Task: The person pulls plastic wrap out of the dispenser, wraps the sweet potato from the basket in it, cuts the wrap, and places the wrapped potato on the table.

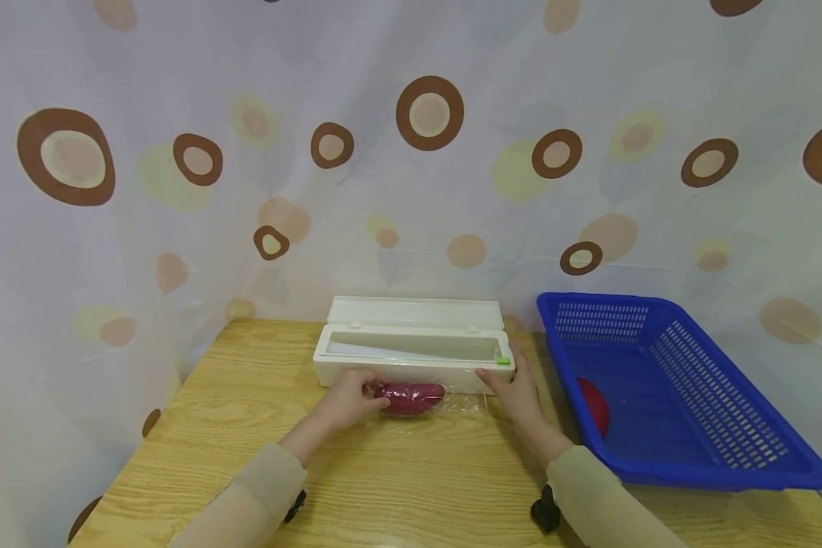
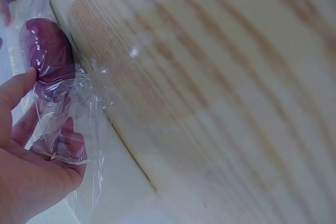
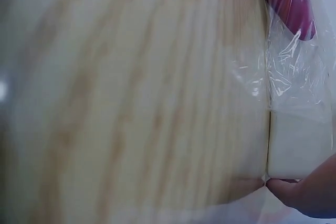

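Note:
A purple-red sweet potato (image 1: 412, 398), wrapped in clear cling film, lies along the front of a white cling film dispenser (image 1: 411, 371). My left hand (image 1: 348, 399) grips its left end, and in the left wrist view the fingers are curled in the loose film (image 2: 97, 145). More film (image 1: 464, 403) stretches out to the right of the sweet potato. My right hand (image 1: 519, 388) holds the dispenser's right front corner, thumb on the front and fingers at the end wall. The dispenser's lid (image 1: 415, 313) stands up, with a white roll (image 1: 383, 351) inside.
A blue plastic basket (image 1: 664, 476) with slotted walls stands to the right, and a red round thing (image 1: 593, 406) lies inside it, partly hidden by the rim. Beneath everything is a wooden table (image 1: 411, 495). A patterned curtain (image 1: 411, 198) hangs right behind the table.

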Demonstrator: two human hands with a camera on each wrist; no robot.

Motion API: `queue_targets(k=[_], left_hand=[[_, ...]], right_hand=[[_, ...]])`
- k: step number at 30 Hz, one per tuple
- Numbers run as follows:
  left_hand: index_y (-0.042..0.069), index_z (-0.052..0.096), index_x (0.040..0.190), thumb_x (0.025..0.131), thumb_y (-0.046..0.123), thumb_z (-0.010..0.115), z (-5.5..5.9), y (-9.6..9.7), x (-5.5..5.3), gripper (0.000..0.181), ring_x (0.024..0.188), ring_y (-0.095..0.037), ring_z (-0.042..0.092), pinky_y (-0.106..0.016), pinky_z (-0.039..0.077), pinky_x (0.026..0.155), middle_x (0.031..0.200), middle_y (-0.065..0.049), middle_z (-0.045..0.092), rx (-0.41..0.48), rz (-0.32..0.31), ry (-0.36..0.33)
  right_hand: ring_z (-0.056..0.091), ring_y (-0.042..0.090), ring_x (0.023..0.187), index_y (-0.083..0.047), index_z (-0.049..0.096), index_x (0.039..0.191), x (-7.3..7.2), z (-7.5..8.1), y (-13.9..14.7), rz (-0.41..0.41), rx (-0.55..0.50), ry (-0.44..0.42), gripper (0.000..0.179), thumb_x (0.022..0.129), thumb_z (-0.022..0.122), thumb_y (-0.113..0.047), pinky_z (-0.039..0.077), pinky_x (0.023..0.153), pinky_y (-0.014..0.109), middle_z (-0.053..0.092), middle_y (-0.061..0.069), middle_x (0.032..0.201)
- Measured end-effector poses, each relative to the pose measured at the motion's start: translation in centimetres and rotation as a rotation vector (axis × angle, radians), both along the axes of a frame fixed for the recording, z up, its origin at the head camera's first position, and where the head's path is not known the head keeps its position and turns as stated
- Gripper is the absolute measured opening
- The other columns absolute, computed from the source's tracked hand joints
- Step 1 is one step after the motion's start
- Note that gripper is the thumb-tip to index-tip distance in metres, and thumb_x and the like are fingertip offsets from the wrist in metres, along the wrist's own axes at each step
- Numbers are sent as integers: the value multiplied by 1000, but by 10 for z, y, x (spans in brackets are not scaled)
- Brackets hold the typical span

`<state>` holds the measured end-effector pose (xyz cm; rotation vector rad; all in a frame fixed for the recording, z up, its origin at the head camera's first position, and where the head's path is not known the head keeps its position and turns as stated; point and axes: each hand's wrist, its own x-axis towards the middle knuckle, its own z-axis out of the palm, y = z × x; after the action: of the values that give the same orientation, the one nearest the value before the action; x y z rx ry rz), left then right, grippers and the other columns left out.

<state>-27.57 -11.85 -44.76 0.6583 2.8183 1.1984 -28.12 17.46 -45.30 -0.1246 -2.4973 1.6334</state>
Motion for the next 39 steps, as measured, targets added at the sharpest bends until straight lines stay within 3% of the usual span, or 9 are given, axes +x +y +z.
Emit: queue_targets(k=[8,13,19,23,27,31,39], left_hand=[[7,68,109,83,14,72,-1,0,-1,27,87,-15,57,-31,49,76,105,-6,67,7,6,9],[6,67,108,82,14,73,-2,-1,-3,28,89,-15,58,-32,50,78,104,-6,67,0,6,24],[4,66,108,81,13,74,-3,-1,-3,30,84,-14,57,-28,49,74,101,-6,66,-1,7,14],[3,65,108,81,12,74,-1,0,-2,30,81,-12,56,-26,48,72,101,-7,66,10,1,-6],[2,65,109,82,12,73,0,1,-2,30,81,-12,57,-26,49,72,103,-8,66,14,-8,-21],[2,66,109,81,12,73,-1,1,-2,30,82,-14,58,-27,49,72,104,-9,66,18,-13,-17],[2,66,108,81,11,73,0,-1,-2,30,84,-16,60,-27,51,74,104,-10,65,14,-1,-5]], right_hand=[[35,39,130,-12,22,149,-3,-1,4,20,60,-12,77,88,67,-23,32,105,52,26,24,150],[48,35,114,-11,27,148,-4,-1,6,8,42,-12,74,87,69,-19,45,87,38,37,23,143],[50,32,109,-12,29,147,-4,-1,7,4,49,-9,72,87,69,-18,45,77,27,41,21,141],[46,32,110,-14,27,148,-4,0,7,10,84,-14,71,89,67,-20,43,83,35,39,22,141],[39,38,124,-15,26,148,-4,0,7,39,103,7,70,90,65,-18,34,102,52,34,25,144],[31,41,133,-11,28,147,-4,0,7,68,134,41,67,90,64,-16,23,110,54,30,25,147],[30,42,134,-12,29,148,-4,1,6,64,121,13,68,90,65,-17,24,109,55,29,25,148]])
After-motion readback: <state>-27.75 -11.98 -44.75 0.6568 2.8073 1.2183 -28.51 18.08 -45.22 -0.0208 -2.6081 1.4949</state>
